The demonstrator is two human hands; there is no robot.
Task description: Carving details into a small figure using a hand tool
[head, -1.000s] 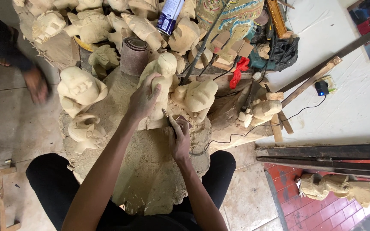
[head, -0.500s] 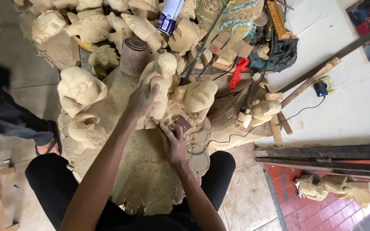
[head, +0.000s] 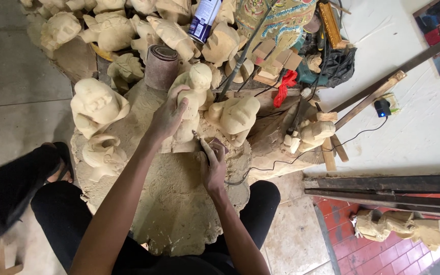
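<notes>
My left hand (head: 169, 114) grips a pale carved wooden figure (head: 193, 89) that stands upright on a large flat carved wooden slab (head: 179, 203). My right hand (head: 212, 165) presses a small brown piece of sandpaper (head: 218, 146) against the base of that figure. Both arms reach forward over my black-trousered legs.
Several pale carved figures (head: 98, 104) crowd the slab and the pile behind it. A brown sandpaper roll (head: 160, 66) and a blue-and-white spray can (head: 204, 19) stand at the back. Planks (head: 383, 183) lie right. Another person's dark-clothed leg (head: 11, 188) is at the left.
My right hand has slid slightly toward me along the figure's base with the sandpaper. The other person's leg has moved from upper left down to the lower left.
</notes>
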